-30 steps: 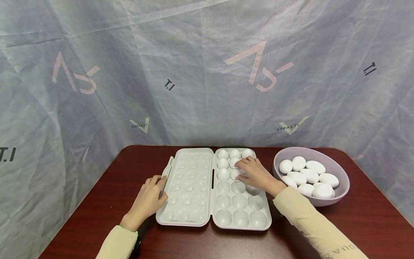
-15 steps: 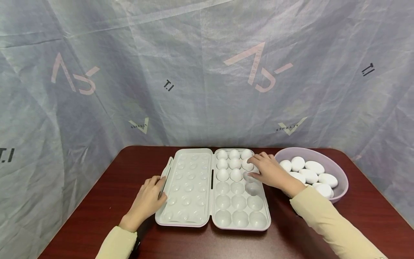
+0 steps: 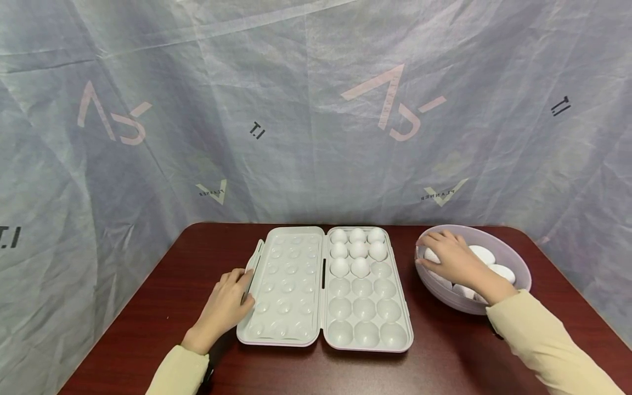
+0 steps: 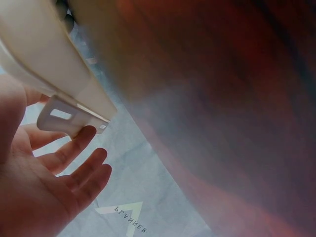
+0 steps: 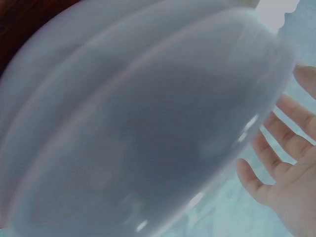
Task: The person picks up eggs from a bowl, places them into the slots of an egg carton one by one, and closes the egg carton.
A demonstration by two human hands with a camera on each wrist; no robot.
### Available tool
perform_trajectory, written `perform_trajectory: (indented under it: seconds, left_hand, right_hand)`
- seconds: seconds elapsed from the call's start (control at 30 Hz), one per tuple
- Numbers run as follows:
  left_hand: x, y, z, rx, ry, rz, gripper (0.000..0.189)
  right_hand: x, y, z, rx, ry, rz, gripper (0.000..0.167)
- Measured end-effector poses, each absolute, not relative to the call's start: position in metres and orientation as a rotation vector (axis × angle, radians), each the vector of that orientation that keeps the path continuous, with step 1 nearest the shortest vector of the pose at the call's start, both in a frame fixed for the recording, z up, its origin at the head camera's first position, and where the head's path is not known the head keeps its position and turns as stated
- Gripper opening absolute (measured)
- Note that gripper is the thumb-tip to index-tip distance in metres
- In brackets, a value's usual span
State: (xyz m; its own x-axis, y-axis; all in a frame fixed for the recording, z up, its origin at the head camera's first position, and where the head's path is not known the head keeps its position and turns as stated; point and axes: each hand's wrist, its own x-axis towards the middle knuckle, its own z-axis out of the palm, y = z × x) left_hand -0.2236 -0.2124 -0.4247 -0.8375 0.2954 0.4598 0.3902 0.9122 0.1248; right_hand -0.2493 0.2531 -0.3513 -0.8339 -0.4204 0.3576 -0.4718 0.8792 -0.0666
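A white egg box lies unfolded on the table; its lid (image 3: 291,285) is at left and its egg tray (image 3: 364,308) at right. White eggs (image 3: 358,250) fill the two far rows of cups, and the third row holds two. My left hand (image 3: 224,302) rests at the lid's outer edge, its fingers touching the hinged latch flap (image 4: 74,118). My right hand (image 3: 451,258), fingers spread, is over the left side of a pale purple bowl (image 3: 519,274) of eggs (image 3: 502,272) and partly hides them. In the right wrist view, the bowl's outside covers most of the picture.
The dark red table (image 3: 168,296) carries the egg box and the bowl, which stands to the right of the tray. Behind the table's far edge hangs a grey printed sheet (image 3: 306,164).
My right hand has moved right, from the tray to over the bowl. Eggs it covered in the tray now show. My left hand has stayed at the flap.
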Motion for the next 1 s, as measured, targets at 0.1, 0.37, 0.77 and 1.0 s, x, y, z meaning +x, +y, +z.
perform_trajectory:
  seconds: [0.1, 0.37, 0.77, 1.0]
  left_hand:
    - [-0.223, -0.212, -0.425, -0.496, -2.633, -0.302, 0.046]
    - [-0.223, -0.213, -0.425, -0.495, -2.637, -0.298, 0.045]
    - [-0.223, -0.212, -0.424, -0.492, -2.639, -0.301, 0.045]
    - [-0.223, -0.212, -0.425, -0.493, -2.633, -0.296, 0.045]
  right_hand:
    - [-0.246, 0.267, -0.351, 0.626, -2.756, 0.199, 0.031]
    - [-0.236, 0.305, -0.354, 0.571, -2.778, 0.248, 0.028]
    - [-0.226, 0.335, -0.356, 0.445, -2.921, 0.237, 0.032]
    - [-0.220, 0.346, -0.357, 0.424, -2.985, 0.197, 0.029]
